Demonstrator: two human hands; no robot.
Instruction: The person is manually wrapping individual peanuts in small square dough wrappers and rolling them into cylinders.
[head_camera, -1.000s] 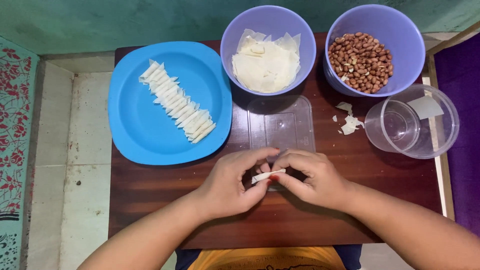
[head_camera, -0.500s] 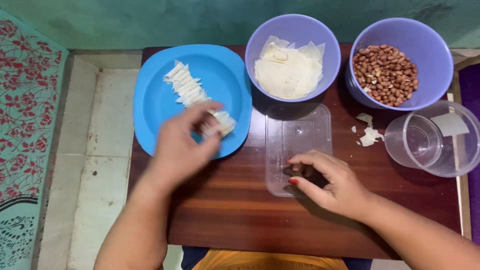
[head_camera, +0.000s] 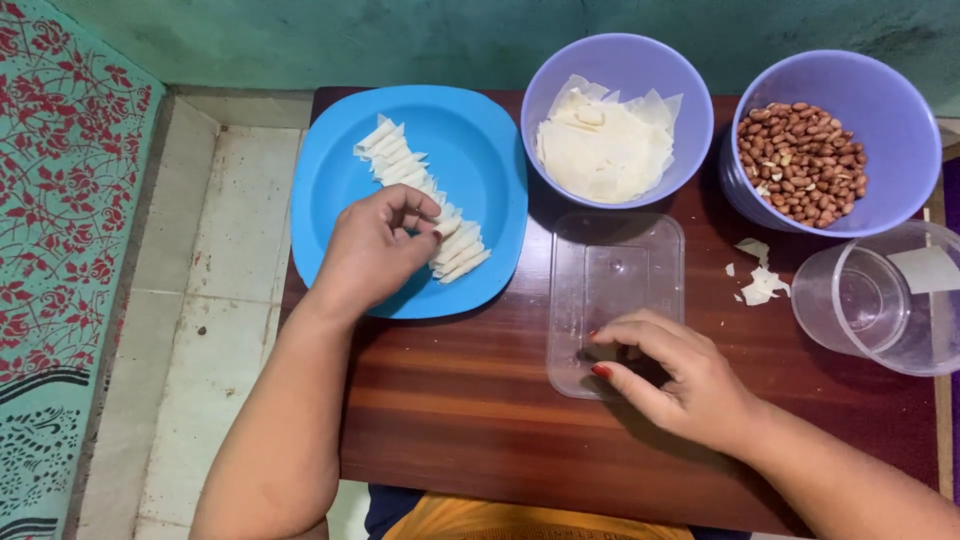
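Note:
My left hand (head_camera: 375, 250) rests on the blue plate (head_camera: 480, 160), fingertips against the near end of a row of several rolled white pastry pieces (head_camera: 425, 195); I cannot tell whether it still pinches one. My right hand (head_camera: 680, 380) lies on the near edge of a clear plastic lid (head_camera: 615, 280) on the wooden table (head_camera: 470, 400), fingers curled down, nothing visible in them. Behind the lid stands a purple bowl (head_camera: 545, 100) of white pastry sheets (head_camera: 605, 150). To its right is a purple bowl (head_camera: 880, 90) of peanuts (head_camera: 800, 160).
A clear plastic container (head_camera: 880, 300) lies on its side at the table's right edge, with white pastry scraps (head_camera: 757, 280) beside it. A tiled floor (head_camera: 220, 280) and a red-flowered mat (head_camera: 60, 220) lie to the left. A green wall runs along the back.
A second ago both hands held a rolled piece over the table's middle. My left hand carried it to the plate's row; my right hand dropped onto the clear lid.

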